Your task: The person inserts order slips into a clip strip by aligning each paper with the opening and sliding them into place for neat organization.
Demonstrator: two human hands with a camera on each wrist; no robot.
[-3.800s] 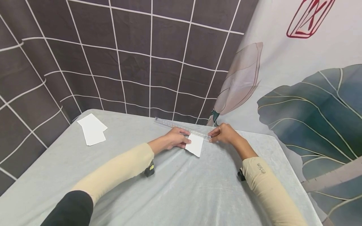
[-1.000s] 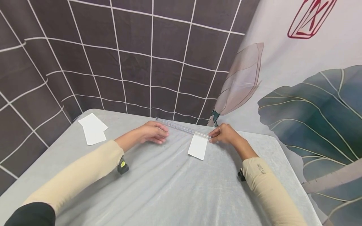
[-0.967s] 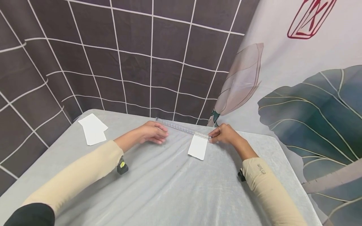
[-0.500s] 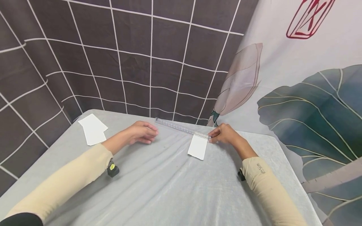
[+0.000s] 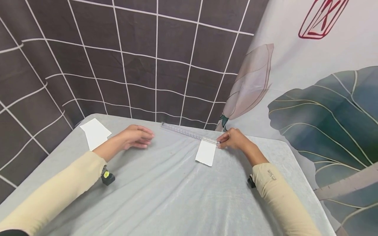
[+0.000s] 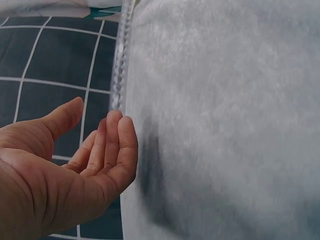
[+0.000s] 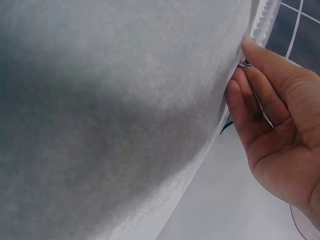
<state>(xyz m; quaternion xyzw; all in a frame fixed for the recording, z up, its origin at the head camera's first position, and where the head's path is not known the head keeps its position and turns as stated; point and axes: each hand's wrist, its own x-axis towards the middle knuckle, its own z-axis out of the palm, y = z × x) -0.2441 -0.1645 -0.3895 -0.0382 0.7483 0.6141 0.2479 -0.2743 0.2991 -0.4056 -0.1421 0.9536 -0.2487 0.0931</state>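
A clear plastic ruler point(image 5: 186, 132) lies slantwise near the far edge of the cloth-covered table. My right hand point(image 5: 234, 139) pinches its right end between thumb and fingers, as the right wrist view also shows at the ruler's tip point(image 7: 262, 25). Under the ruler's right part a small white paper piece point(image 5: 205, 153) sticks out toward me, its near edge uneven. My left hand point(image 5: 134, 137) hovers above the cloth left of the ruler, holding nothing; its fingers point(image 6: 127, 145) are loosely bent. Two overlapping white papers point(image 5: 95, 131) lie at the far left, partly behind my left wrist.
A grey cloth point(image 5: 177, 196) with folds covers the table. Behind it hangs a dark curtain point(image 5: 133, 72) with white grid lines. On the right is a pale drape point(image 5: 289, 65) with a large leaf print.
My left hand has let go of the small paper and moved left, away from it toward the other papers. The right hand stays on the ruler's end.
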